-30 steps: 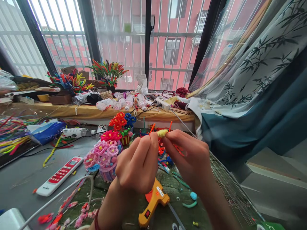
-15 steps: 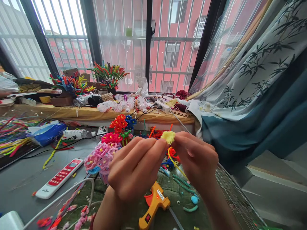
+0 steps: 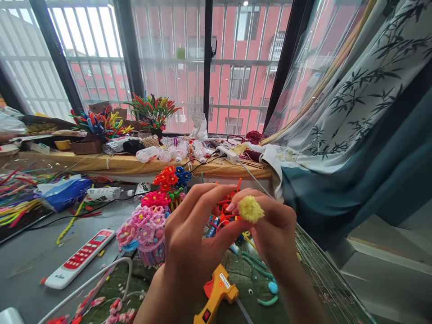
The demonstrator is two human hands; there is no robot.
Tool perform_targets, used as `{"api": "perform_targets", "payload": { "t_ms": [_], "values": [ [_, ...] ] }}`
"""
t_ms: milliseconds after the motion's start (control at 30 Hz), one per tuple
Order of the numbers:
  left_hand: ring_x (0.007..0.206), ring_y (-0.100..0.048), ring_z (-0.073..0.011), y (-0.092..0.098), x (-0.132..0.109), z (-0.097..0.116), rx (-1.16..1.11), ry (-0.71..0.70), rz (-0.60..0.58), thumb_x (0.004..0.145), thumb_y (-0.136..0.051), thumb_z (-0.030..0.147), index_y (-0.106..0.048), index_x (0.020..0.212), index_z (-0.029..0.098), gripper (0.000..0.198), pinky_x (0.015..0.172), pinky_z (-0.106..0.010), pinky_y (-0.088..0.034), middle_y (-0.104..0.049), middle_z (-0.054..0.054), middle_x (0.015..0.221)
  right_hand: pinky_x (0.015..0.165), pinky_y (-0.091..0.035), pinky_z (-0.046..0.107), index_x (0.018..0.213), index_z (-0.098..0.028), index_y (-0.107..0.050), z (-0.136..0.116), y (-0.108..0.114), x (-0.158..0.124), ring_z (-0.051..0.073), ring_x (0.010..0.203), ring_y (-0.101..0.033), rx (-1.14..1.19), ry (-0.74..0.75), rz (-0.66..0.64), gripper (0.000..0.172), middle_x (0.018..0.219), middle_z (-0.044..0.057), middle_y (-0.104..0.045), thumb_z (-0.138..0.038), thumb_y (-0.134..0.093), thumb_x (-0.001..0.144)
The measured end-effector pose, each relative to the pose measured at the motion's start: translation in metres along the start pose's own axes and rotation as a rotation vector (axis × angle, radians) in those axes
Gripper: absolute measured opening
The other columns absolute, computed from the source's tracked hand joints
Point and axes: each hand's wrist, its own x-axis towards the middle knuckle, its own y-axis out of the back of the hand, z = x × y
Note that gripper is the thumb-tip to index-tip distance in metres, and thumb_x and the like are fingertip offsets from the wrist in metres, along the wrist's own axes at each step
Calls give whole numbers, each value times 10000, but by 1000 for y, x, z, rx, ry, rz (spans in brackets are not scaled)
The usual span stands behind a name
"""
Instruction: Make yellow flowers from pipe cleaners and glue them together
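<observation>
Step in hand, prob.: handling/turning a small fuzzy pale-yellow chenille-like tuft [image 3: 250,209], right of centre in frame, held up above the worktop. R hand [image 3: 275,229] has it pinched btwn fingertips, grip narrow, tips partly hidden behind it. L hand [image 3: 192,229] is curled in a loose C, thumb & forefinger apart; thumb tip is by the tuft's lower edge, can't tell if touching. Next move prob. calls for a steady R pinch + light L fingertips, so the fuzz isn't crushed

Surface: dark green worktop [image 3: 243,276] lwr centre, w/ an orange-yellow plastic glue gun [image 3: 219,288] below the hands, small red light lit; teal fuzzy stems [image 3: 256,264] & a light-blue fuzzy ball [image 3: 272,288] to its right. Centre-left: pink fuzzy flower pot [image 3: 151,229]. Grey tabletop [image 3: 27,270] lwr left has a white handset w/ red keypad [image 3: 80,258]

Room: barred window [image 3: 168,58] across top, cluttered sill w/ yellow-brown cloth [image 3: 135,168] below it, bamboo-print white curtain [image 3: 364,103] upper right
</observation>
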Motion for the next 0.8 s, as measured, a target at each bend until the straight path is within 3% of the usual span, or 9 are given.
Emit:
{"api": "perform_targets", "payload": {
  "t_ms": [67,200,433,567,800],
  "values": [
    [800,-682,-149,0,1,-1,-66,37,-46,824,-775,185,-710,1033,174,219,684,-261,-601,-702,-47,950,617,-523,300,721,-243,-739,3,-1,0,184,692,-651,52,-52,-32,168,757,17,-723,-154,-691,855],
    [688,-632,-120,-2,2,2,-199,115,-27,798,-776,124,-729,901,205,139,568,-232,-553,-689,-16,853,606,-518,306,661,-222,-728,7,-1,0,187,671,-635,54,-115,-48,178,736,32,-722,-247,-733,837],
    [665,-595,-126,-10,-1,-1,-379,217,-38,787,-786,133,-726,833,196,98,566,-260,-533,-665,-19,787,616,-510,314,640,-207,-724,8,1,0,192,658,-618,31,-179,-56,213,683,33,-702,-320,-761,818],
    [680,-607,-133,-11,-2,-4,-343,210,-8,805,-778,168,-715,796,192,68,578,-264,-530,-674,-22,783,608,-496,289,683,-199,-743,1,3,1,184,667,-612,-21,-256,-100,214,692,24,-687,-359,-759,826],
    [619,-628,-106,-13,-9,-5,-161,152,82,766,-752,20,-716,795,172,159,540,-216,-516,-689,2,756,701,-510,282,885,-224,-779,-5,8,3,183,771,-650,-135,-350,-136,144,813,12,-738,-360,-734,871]
  ]
}}
